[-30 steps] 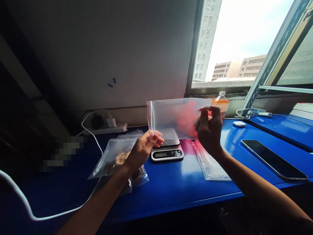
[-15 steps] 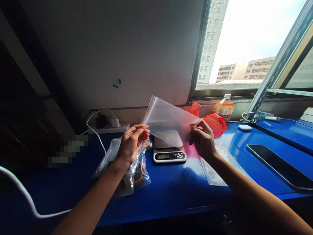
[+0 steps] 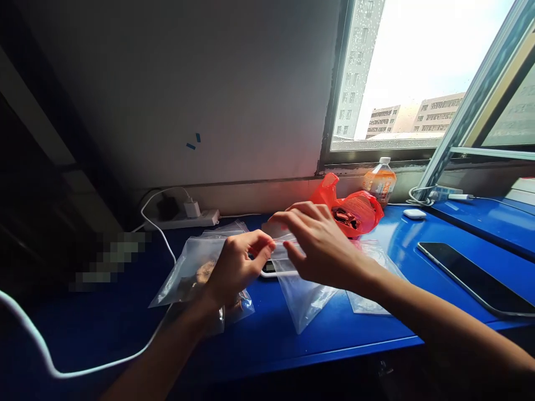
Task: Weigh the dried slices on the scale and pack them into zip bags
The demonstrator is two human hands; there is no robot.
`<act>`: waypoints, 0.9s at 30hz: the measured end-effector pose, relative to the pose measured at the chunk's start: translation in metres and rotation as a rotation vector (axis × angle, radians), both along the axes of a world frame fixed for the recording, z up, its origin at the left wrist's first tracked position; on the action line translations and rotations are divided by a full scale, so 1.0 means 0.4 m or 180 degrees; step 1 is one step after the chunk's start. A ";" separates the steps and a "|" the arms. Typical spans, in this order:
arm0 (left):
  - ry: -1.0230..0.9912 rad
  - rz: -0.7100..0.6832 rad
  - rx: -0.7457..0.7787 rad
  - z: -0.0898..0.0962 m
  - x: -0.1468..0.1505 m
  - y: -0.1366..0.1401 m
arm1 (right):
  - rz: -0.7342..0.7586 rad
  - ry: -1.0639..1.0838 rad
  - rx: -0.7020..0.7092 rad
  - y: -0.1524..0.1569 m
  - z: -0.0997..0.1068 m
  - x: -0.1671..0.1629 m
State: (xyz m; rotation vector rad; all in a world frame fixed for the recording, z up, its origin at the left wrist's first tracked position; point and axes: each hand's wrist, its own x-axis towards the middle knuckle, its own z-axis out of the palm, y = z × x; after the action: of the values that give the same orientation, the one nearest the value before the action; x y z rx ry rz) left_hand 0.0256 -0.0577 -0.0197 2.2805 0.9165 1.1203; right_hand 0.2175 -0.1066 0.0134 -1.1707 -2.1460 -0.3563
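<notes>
Head | left hand pinches clear bag | long axis slants down-right, corner lowest | right hand spread

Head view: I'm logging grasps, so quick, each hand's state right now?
Left hand: closed, pinching the clear bag.
Right hand: at the bag, fingers partly spread; whether it grips cannot be told.

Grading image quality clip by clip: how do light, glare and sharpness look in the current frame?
Head view: the window's sky mostly bleached white; head view: left side in deep shadow; head view: sheen on the blue table beside the red bag, glints on the clear bag in the left hand; head view: pixelated patch at left, contents unreadable.
</notes>
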 end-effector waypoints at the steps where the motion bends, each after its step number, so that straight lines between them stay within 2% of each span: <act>1: 0.0021 -0.0071 0.0082 -0.004 0.004 -0.005 | 0.0059 -0.0273 -0.0248 -0.001 0.004 -0.016; 4: -0.0022 -0.0173 0.0250 -0.014 0.010 -0.007 | 0.0071 -0.0589 -0.0633 0.010 0.000 -0.043; 8: -0.0028 -0.0055 0.0617 -0.011 0.013 -0.006 | -0.0067 -0.0720 -0.0509 0.017 -0.012 -0.049; 13: -0.0135 0.0059 0.1064 0.015 0.012 -0.024 | -0.0150 -0.0650 -0.0413 0.004 -0.007 -0.035; 20: -0.0351 0.0311 0.0841 0.048 -0.033 -0.004 | -0.0137 -0.0003 -0.0129 0.010 0.011 0.043; 24: -0.0450 0.0308 0.0750 0.052 -0.040 0.001 | -0.0035 0.0262 -0.0011 -0.003 0.028 0.079; 27: -0.0454 0.0255 0.0578 0.054 -0.033 -0.008 | -0.0143 0.0410 0.0110 -0.010 0.031 0.097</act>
State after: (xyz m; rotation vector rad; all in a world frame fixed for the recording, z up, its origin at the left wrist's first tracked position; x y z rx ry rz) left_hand 0.0126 -0.0610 0.0018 2.2860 0.8892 1.4340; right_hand 0.2563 -0.1108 0.0257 -1.1913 -1.9981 -0.3276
